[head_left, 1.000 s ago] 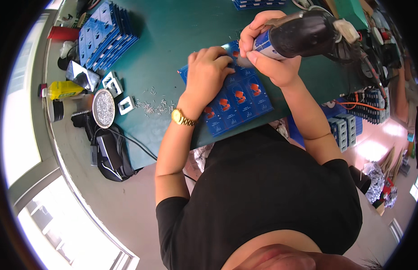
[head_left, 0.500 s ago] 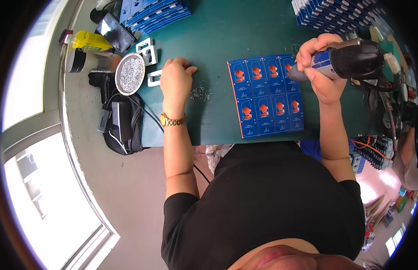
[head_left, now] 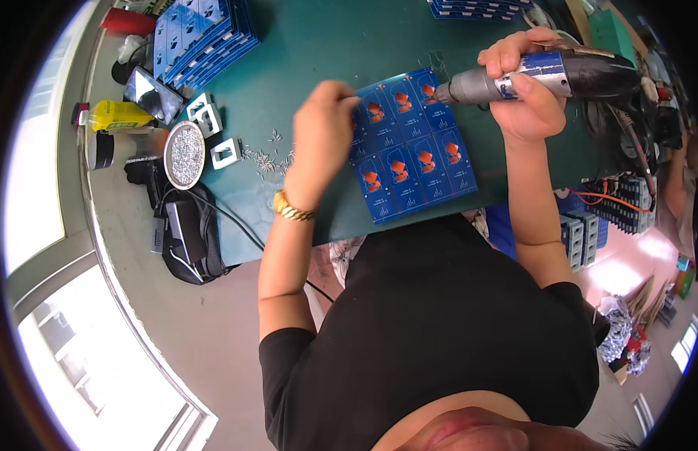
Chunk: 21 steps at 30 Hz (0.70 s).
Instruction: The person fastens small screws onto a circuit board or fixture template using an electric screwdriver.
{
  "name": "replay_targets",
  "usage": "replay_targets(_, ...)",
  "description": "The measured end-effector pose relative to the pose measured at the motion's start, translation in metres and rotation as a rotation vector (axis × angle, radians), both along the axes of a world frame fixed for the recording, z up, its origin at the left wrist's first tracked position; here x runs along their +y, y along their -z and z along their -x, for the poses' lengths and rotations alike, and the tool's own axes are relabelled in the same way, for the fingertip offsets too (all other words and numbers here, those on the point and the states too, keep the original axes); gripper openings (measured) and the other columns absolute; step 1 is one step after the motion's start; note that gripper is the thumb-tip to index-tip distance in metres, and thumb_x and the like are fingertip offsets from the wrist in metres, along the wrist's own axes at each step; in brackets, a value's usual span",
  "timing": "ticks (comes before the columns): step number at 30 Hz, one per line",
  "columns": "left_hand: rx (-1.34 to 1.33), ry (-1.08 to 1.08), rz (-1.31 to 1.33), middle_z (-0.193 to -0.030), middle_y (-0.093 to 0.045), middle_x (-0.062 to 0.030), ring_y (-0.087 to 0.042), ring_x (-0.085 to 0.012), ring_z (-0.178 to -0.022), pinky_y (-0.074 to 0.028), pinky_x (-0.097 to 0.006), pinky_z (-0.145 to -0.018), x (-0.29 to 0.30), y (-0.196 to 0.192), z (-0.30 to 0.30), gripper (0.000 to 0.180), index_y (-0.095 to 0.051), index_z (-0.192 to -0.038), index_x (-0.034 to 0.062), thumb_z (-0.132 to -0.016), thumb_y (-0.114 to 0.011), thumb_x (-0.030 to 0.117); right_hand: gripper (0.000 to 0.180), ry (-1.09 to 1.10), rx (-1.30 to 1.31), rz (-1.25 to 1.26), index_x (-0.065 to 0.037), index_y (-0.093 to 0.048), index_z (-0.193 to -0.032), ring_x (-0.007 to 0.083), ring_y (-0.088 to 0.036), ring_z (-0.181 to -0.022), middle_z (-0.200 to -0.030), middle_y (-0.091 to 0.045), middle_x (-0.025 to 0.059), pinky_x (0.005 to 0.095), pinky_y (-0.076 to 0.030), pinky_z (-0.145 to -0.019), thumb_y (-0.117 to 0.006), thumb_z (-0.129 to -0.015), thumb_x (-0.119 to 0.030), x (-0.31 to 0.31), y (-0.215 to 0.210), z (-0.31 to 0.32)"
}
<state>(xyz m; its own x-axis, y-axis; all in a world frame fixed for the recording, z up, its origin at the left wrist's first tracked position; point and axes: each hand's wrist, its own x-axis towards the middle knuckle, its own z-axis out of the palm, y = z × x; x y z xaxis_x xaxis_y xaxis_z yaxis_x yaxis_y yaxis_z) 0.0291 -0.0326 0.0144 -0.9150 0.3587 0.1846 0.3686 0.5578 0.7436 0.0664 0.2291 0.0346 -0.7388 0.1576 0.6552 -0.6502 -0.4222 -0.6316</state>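
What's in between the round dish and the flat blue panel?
In the head view, going from dish to panel: a white frame, scattered tiny metal pieces, then the left hand.

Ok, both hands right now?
Left hand: fingers curled; whether it holds anything cannot be told.
Right hand: closed around a blue, grey and black cylindrical power tool.

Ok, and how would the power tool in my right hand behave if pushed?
The power tool would probably roll, given how rounded it looks. It might feel rear-heavy, since its dark back end is thicker than the tapered nose. It looks hard-cased, so likely rigid.
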Motion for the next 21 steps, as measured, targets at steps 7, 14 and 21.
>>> replay_targets(7,0.309,0.199,0.15,-0.109,-0.059,-0.0062,-0.052,-0.0288,-0.101,-0.036,-0.042,-0.09,0.053,0.026,-0.009,0.013,-0.062,-0.093,0.0085,-0.081,-0.067,0.009,0.048,0.177,0.039,-0.083,-0.001,-0.046,-0.12,0.0239,-0.059,-0.079,-0.088,-0.059,0.0149,0.0432,-0.048,-0.079,-0.057,-0.074,-0.002,-0.01,0.004,-0.015)
replay_targets(14,0.397,0.208,0.213,-0.11,-0.059,-0.007,-0.05,-0.0302,-0.106,-0.034,-0.045,-0.096,0.065,0.031,-0.011,0.012,-0.063,-0.089,0.0069,-0.08,-0.069,0.011,0.048,0.165,0.051,-0.123,-0.001,-0.046,-0.121,0.0222,-0.059,-0.078,-0.088,-0.059,0.0143,0.0413,-0.048,-0.078,-0.058,-0.075,0.0,-0.011,0.005,-0.021)
replay_targets(21,0.393,0.196,0.242,-0.112,-0.057,-0.0074,-0.049,-0.032,-0.11,-0.032,-0.059,-0.099,0.064,0.034,-0.011,0.01,-0.063,-0.089,0.0076,-0.081,-0.068,0.011,0.049,0.164,0.056,-0.132,-0.001,-0.045,-0.122,0.0219,-0.059,-0.078,-0.088,-0.059,0.0141,0.0401,-0.048,-0.077,-0.059,-0.075,0.0,-0.011,0.008,-0.02)
